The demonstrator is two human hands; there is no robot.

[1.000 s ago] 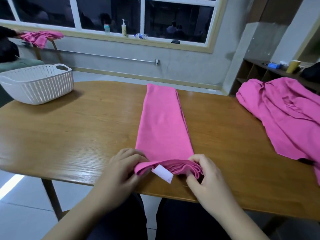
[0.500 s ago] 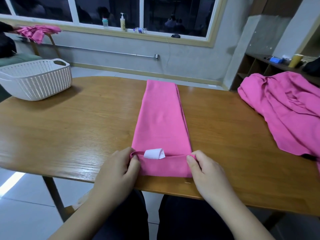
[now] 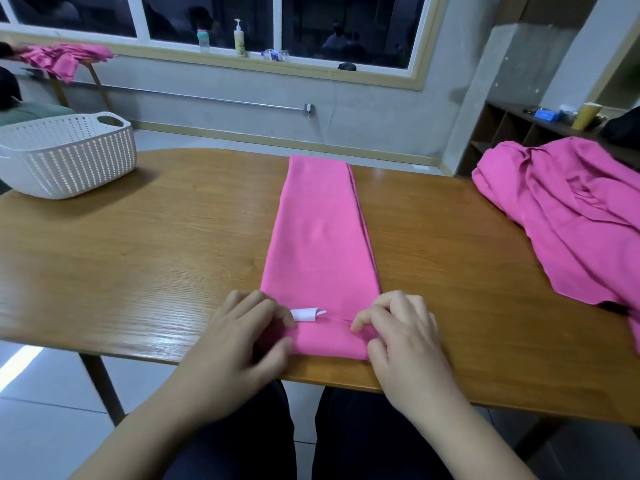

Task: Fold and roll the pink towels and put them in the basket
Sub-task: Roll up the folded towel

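Note:
A pink towel (image 3: 320, 237) lies folded into a long narrow strip down the middle of the wooden table (image 3: 156, 258). Its near end is turned over into a first flat roll, with a white label (image 3: 304, 313) curling out at the fold. My left hand (image 3: 242, 337) grips the left end of that roll, fingers curled over it and thumb under. My right hand (image 3: 398, 330) pinches the right end the same way. The white woven basket (image 3: 69, 157) stands at the table's far left corner.
A heap of loose pink towels (image 3: 568, 216) covers the table's right side. More pink cloth (image 3: 62, 58) lies on a stand by the window at far left. Bottles (image 3: 239, 38) stand on the window sill. Shelves (image 3: 519, 133) are at the right wall.
The bunched near end of the towel has been turned over into a flat fold, and both hands have shifted forward along it. The label now sticks out on top.

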